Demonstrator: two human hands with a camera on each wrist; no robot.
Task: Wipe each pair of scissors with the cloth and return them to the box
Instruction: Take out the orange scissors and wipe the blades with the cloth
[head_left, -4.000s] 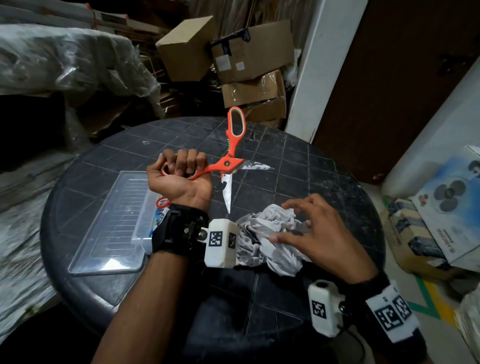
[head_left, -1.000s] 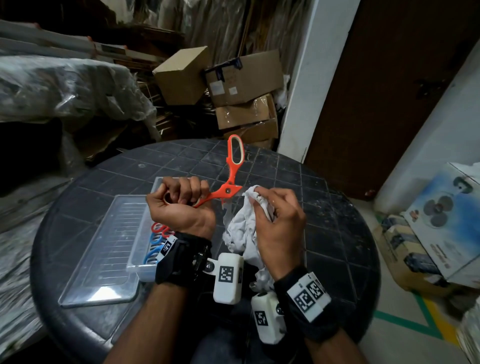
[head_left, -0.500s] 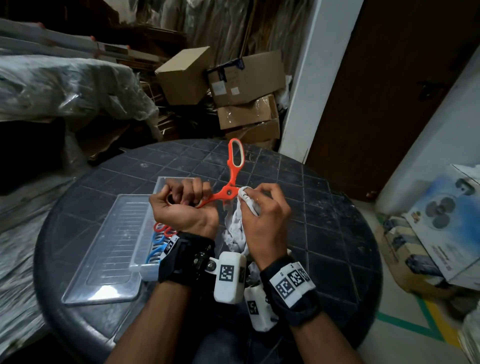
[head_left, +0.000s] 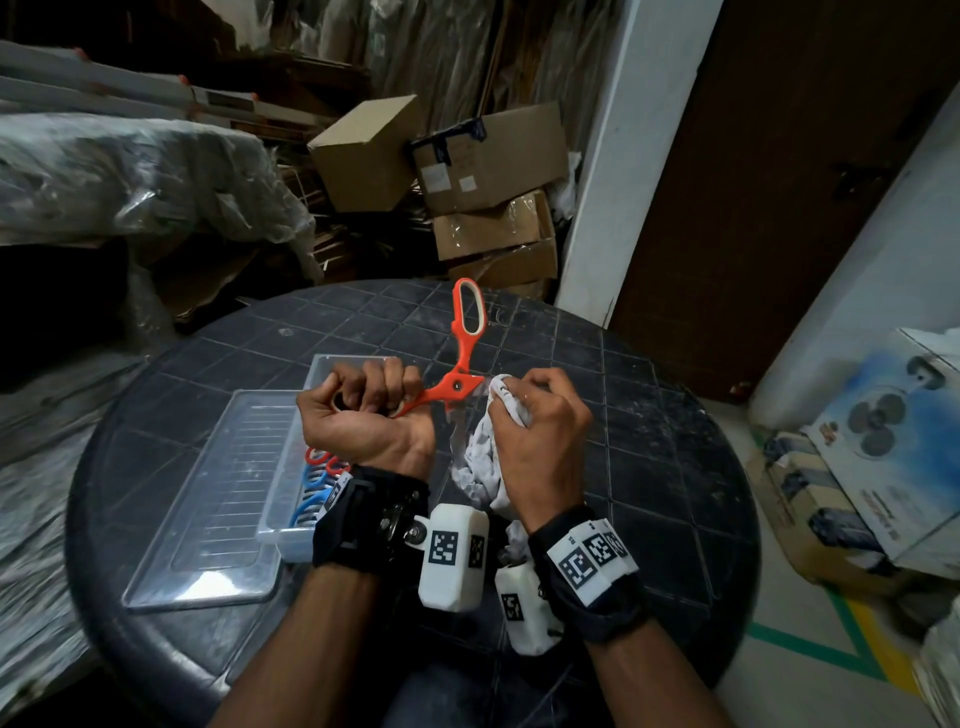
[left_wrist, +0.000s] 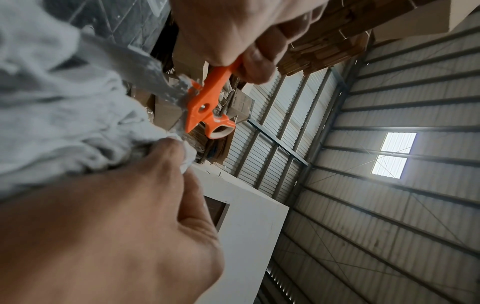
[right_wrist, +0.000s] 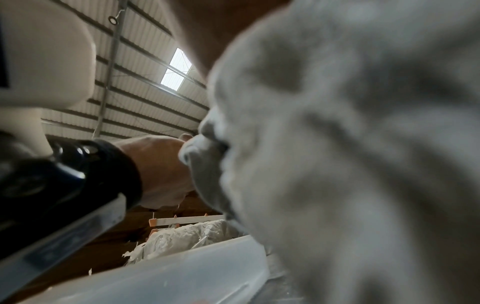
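Observation:
My left hand grips one handle of the orange scissors in a fist above the round black table. The scissors are spread wide, with the free handle loop pointing away from me. My right hand pinches the white cloth against a blade just below the pivot. In the left wrist view the grey blade runs from the cloth to the orange pivot. Cloth fills the right wrist view. The clear box, under my left wrist, holds red and blue scissors.
The clear box lid lies flat to the left of the box. Cardboard boxes are stacked behind the table, and plastic-wrapped bundles lie at the left. A fan carton sits on the floor at the right.
My right hand picked the cloth up off the table, brought it to the scissors and slid it up to the pivot. My left hand kept its grip on the handle.

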